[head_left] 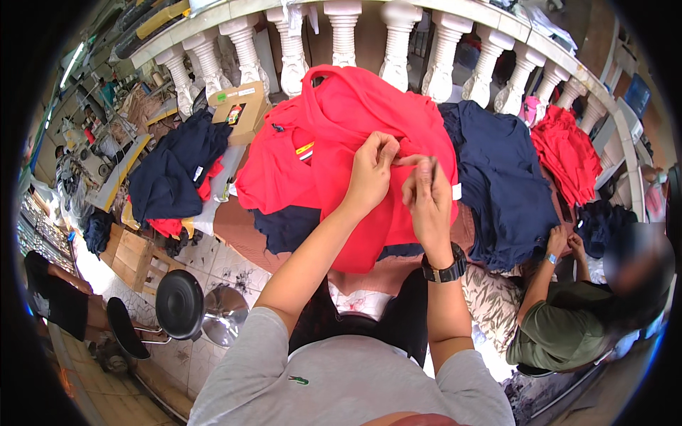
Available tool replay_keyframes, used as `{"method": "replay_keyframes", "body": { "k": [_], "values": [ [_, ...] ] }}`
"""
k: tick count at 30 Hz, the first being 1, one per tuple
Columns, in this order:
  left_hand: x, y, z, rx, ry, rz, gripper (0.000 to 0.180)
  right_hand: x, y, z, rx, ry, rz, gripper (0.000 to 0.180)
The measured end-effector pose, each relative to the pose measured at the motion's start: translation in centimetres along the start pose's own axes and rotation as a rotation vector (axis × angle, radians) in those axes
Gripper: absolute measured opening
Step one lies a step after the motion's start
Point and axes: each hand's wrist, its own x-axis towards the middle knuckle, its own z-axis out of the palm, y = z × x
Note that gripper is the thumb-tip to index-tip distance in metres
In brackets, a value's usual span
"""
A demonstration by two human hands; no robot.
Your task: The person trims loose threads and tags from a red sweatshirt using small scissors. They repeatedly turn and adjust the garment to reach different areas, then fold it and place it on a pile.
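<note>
A large heap of red cloth garments (pixel 284 177) lies in front of me on a table. My left hand (pixel 373 170) is closed in a pinch over it, and a fold of the red garment (pixel 341 234) appears caught at the fingertips. Just to its right, my right hand (pixel 431 202) is also closed, thumb against fingers. A small thin dark thing seems to show between those fingers, too small to name. The two sets of fingertips nearly meet. A dark blue garment (pixel 288 227) sticks out from under the red heap.
Dark blue garments (pixel 497 184) and more red ones (pixel 565 153) are piled to the right. A navy pile (pixel 181 170) and a cardboard box (pixel 245 113) sit at left. A white balustrade (pixel 344 42) runs behind. A co-worker (pixel 568 319) sits at right; a black stool (pixel 179 304) stands left.
</note>
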Motion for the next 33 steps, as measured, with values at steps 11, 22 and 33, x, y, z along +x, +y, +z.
{"method": "replay_keyframes", "body": {
  "k": [11,22,33],
  "values": [
    [-0.7,1.5,0.4,0.07,-0.035,-0.033,0.015,0.6,1.5,0.4,0.285,-0.054,0.44,0.042],
    [-0.6,0.2,0.3,0.03,-0.035,0.032,0.014,0.5,3.1,-0.2,0.382,-0.038,0.419,0.04],
    [-2.5,2.2,-1.5,0.093,-0.221,0.122,0.01,3.9,2.5,-2.0,-0.383,-0.025,-0.36,0.018]
  ]
}}
